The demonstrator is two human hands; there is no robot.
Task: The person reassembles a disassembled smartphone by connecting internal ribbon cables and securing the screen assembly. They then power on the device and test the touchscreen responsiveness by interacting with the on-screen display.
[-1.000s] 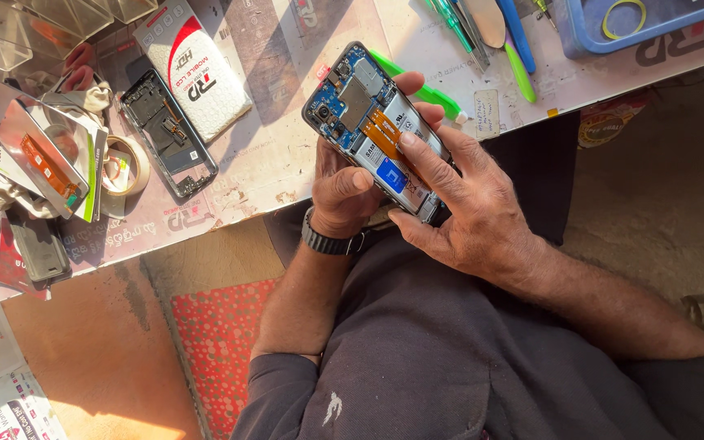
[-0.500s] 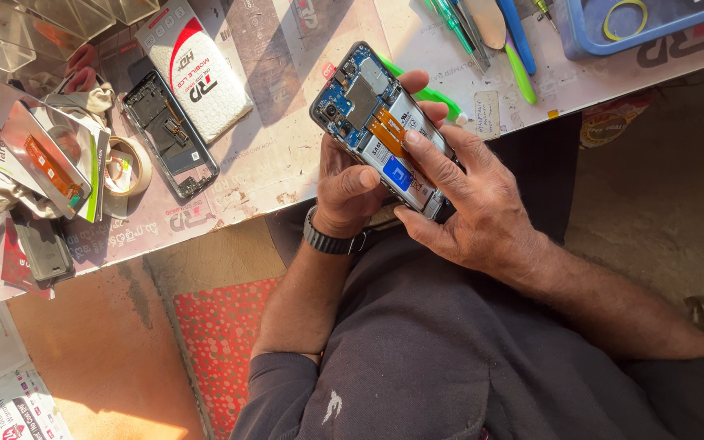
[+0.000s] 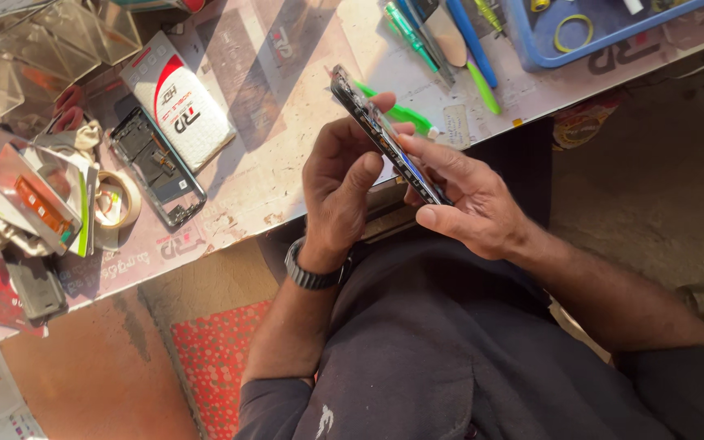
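Gripping the opened dark smartphone with its back cover removed point(image 3: 386, 137) from both sides, the two hands hold it edge-on above the near edge of the worktop point(image 3: 287, 155). Its long axis runs from the far left down toward the person's body. The left hand point(image 3: 337, 191) is clamped along the left face, thumb pressing the upper part, a dark wristwatch point(image 3: 311, 273) on its wrist. The right hand point(image 3: 470, 208) cradles the lower end, fingers closed under it, equally near. A green plastic pry tool point(image 3: 405, 114) lies just behind the phone; an empty black phone frame point(image 3: 156, 167) rests well apart toward the left edge.
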